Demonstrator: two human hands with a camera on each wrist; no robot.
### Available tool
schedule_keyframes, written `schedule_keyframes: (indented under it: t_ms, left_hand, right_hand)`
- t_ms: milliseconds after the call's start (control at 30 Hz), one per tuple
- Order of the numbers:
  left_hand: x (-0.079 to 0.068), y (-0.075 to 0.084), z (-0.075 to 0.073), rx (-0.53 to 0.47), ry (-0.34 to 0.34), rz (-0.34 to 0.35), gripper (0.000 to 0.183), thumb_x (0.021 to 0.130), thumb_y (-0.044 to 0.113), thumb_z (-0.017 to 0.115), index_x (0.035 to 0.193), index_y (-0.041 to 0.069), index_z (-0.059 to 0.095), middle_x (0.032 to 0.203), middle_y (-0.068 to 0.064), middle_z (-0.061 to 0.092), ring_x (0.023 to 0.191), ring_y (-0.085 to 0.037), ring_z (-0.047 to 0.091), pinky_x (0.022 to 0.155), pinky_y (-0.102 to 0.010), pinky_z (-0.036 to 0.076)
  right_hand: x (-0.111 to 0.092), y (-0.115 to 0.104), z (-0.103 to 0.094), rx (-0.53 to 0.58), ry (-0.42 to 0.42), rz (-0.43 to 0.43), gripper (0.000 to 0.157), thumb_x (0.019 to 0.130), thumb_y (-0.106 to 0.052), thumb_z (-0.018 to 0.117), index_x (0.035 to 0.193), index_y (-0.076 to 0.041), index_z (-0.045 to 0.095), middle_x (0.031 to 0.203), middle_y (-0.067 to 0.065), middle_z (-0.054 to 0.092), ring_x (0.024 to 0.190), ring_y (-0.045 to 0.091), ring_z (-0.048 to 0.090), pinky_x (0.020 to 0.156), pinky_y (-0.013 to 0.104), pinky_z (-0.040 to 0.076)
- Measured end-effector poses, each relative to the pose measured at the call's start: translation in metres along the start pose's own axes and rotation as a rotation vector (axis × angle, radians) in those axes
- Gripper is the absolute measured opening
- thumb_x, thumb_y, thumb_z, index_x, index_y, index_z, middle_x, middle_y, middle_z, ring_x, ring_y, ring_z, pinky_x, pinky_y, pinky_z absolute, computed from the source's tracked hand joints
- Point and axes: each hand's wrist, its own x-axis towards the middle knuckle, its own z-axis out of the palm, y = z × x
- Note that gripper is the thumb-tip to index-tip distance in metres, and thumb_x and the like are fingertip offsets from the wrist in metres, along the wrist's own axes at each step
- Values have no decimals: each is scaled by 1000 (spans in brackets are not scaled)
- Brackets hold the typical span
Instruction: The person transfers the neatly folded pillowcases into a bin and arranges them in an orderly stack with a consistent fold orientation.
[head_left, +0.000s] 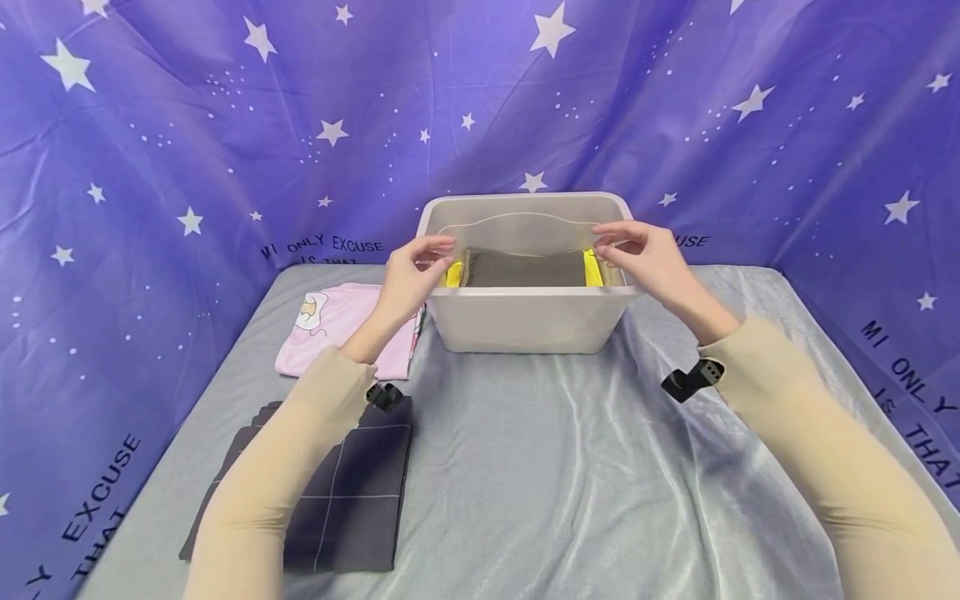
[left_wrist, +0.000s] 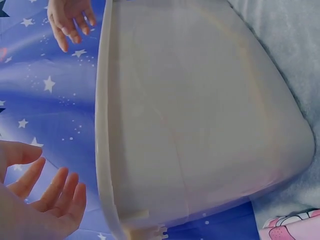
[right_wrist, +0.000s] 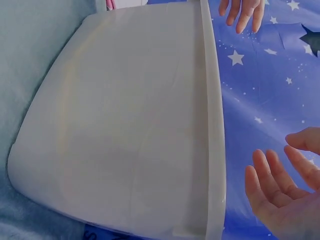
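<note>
A pale grey plastic bin stands at the back of the bed-like surface. Inside it lies a dark grey-brown item, its lower part hidden by the front wall, with yellow pieces at both ends. My left hand hovers over the bin's left front corner; my right hand is over the right one. Both wrist views show relaxed, spread fingers with nothing between them, apart from the rim. A thin pale line arches across the bin's inside between the hands; I cannot tell what it is.
A folded pink cloth with a cartoon print lies left of the bin. Nearer, partly under my left forearm, is a folded dark checked cloth. Grey plush fabric covers the surface. Purple star-printed curtains enclose the back and sides.
</note>
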Motion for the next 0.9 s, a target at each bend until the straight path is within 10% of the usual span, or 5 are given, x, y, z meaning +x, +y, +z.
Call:
schedule_keyframes:
  t_ms: [900]
  left_hand:
    - [-52, 3, -34, 87, -75, 76, 28, 85, 3, 60, 112, -1, 62, 110, -16, 60, 97, -26, 59, 83, -34, 46]
  right_hand:
    - [-35, -16, 29, 73, -121, -93, 28, 86, 0, 57, 112, 10, 58, 95, -10, 62, 80, 0, 62, 74, 14, 48]
